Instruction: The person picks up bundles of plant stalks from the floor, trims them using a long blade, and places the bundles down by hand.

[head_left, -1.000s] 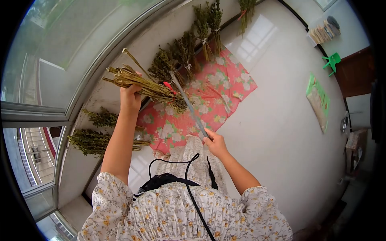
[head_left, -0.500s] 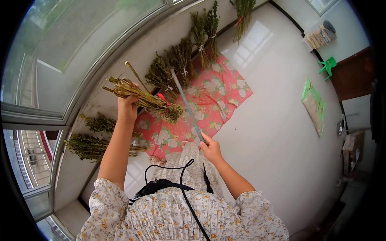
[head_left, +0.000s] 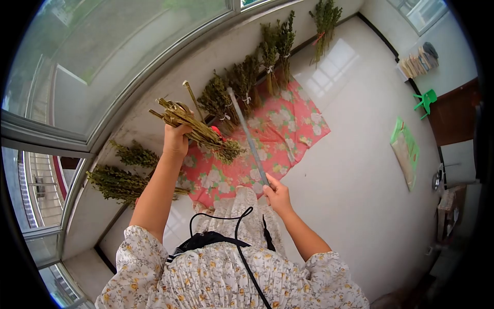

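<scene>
My left hand [head_left: 176, 140] is closed around a bundle of dried plant stalks [head_left: 206, 135], lifted in front of me. Its cut stem ends point up and left, its leafy end points down and right, and a red tie circles it. One thick stem [head_left: 193, 100] sticks up apart from the others. In my right hand [head_left: 277, 194] is the lower end of a long, thin grey rod [head_left: 249, 138], which slants up and left. The rod appears to the right of the bundle, with a gap between them. Below both lies a red floral cloth [head_left: 293, 129].
Several tied plant bundles [head_left: 267, 49] lean along the wall under the window. More leafy bundles [head_left: 116, 183] lie at the left. On the right are a green-and-clear bag [head_left: 405, 154], a small green chair [head_left: 426, 102] and a stack of folded items [head_left: 418, 63].
The view has turned slightly, so the room, both hands, the bundle and the rod appear farther right. My grip on the bundle and on the rod is unchanged.
</scene>
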A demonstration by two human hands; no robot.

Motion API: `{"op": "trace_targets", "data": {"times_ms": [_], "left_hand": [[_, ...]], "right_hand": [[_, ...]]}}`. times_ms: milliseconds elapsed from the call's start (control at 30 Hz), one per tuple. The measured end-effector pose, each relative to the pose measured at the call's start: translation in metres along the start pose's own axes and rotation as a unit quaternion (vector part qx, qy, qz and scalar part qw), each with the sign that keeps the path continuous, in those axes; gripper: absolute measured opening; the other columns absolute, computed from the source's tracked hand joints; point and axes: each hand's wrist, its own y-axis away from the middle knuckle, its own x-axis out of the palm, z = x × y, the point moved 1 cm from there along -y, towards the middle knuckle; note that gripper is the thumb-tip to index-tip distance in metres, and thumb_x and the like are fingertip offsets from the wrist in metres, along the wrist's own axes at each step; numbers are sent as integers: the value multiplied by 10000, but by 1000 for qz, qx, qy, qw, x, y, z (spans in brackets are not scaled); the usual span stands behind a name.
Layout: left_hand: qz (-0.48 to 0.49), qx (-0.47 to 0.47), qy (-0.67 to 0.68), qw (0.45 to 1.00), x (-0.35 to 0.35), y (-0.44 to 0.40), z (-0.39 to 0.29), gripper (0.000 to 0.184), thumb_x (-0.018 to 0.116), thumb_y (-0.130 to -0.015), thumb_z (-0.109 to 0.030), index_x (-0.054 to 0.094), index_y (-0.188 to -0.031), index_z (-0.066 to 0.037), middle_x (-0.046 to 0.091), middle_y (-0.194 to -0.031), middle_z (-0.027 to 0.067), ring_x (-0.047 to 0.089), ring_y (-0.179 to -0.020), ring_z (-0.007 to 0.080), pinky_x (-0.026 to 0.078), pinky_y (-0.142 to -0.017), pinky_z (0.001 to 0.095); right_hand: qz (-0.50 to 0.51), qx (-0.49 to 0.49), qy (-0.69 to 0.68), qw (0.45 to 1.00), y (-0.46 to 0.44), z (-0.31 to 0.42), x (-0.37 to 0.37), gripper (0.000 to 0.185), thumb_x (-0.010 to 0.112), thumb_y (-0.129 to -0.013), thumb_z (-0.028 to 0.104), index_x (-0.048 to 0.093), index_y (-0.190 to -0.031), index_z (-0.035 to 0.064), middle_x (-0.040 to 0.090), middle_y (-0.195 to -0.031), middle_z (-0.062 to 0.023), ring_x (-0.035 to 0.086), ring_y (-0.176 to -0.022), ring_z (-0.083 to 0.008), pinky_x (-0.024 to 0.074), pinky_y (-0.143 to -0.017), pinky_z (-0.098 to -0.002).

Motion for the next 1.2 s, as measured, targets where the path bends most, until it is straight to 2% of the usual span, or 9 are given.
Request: {"op": "trace_targets", "data": {"times_ms": [100, 133, 200, 367, 467, 600, 733, 933, 1200], "left_hand": [[5, 8, 13, 1000, 3, 1, -2, 349, 487, -578, 91, 534, -891, -54, 520, -924, 39, 489, -841, 188, 397, -763, 289], [-7, 6, 27, 1000, 6, 0, 0, 345, 492, -589, 91, 534, -897, -58, 526, -926, 39, 495, -840, 192, 402, -761, 295], [-15, 6, 42, 999, 13, -1, 2, 341, 497, -600, 91, 534, -902, -62, 531, -927, 39, 501, -839, 195, 408, -759, 301], [-31, 17, 51, 998, 13, -3, 4, 291, 520, -661, 110, 524, -906, -48, 561, -851, 50, 538, -776, 200, 431, -715, 320], [-63, 20, 49, 997, 20, 1, -1, 292, 518, -665, 110, 514, -909, -51, 556, -851, 50, 534, -779, 204, 425, -707, 318], [-46, 19, 36, 998, 7, -4, 2, 305, 532, -619, 67, 547, -896, -57, 535, -870, 27, 497, -783, 182, 400, -725, 290], [-46, 15, 53, 997, 10, -1, -3, 295, 541, -616, 58, 551, -888, -56, 526, -871, 24, 481, -765, 175, 393, -709, 287], [-12, 35, 89, 995, -21, 10, -25, 340, 538, -606, 67, 543, -917, -71, 536, -874, 31, 504, -777, 178, 427, -705, 297], [47, 124, 226, 965, -72, 43, -99, 423, 516, -578, 49, 504, -979, -85, 531, -976, 35, 480, -1025, 223, 400, -931, 375]], "right_hand": [[-111, -13, -201, 973, 6, 18, -1, 434, 563, -822, 106, 496, -1244, 32, 561, -664, -32, 475, -552, -65, 406, -515, -242], [-111, -16, -202, 973, 6, 8, 5, 434, 563, -822, 106, 496, -1244, 32, 561, -664, -32, 475, -552, -65, 406, -515, -242], [66, -57, 1, 996, 10, -5, 22, 443, 537, -846, 76, 454, -1277, 21, 513, -632, 0, 420, -485, -44, 359, -444, -222], [-29, -10, -157, 987, 9, 6, 13, 433, 562, -832, 106, 491, -1256, 57, 514, -636, 11, 436, -504, -51, 377, -470, -235], [88, 9, -22, 996, 8, -10, 23, 428, 547, -840, 84, 483, -1262, 48, 517, -639, 11, 425, -492, -46, 364, -454, -228], [-15, 0, -156, 988, 4, -3, 13, 421, 568, -826, 101, 505, -1238, 41, 542, -645, -11, 449, -505, -61, 396, -475, -250], [67, -24, -22, 997, 2, -10, 21, 424, 554, -837, 76, 488, -1255, 44, 524, -619, -12, 428, -449, -56, 366, -408, -241], [16, 14, -232, 972, -8, -10, -19, 444, 512, -857, 61, 383, -1273, -31, 581, -773, -70, 554, -657, -97, 461, -555, -251], [-30, 273, -416, 867, -25, -81, 26, 535, 485, -877, 78, 212, -1336, 116, 517, -728, -83, 450, -501, -136, 399, -422, -276]]}}
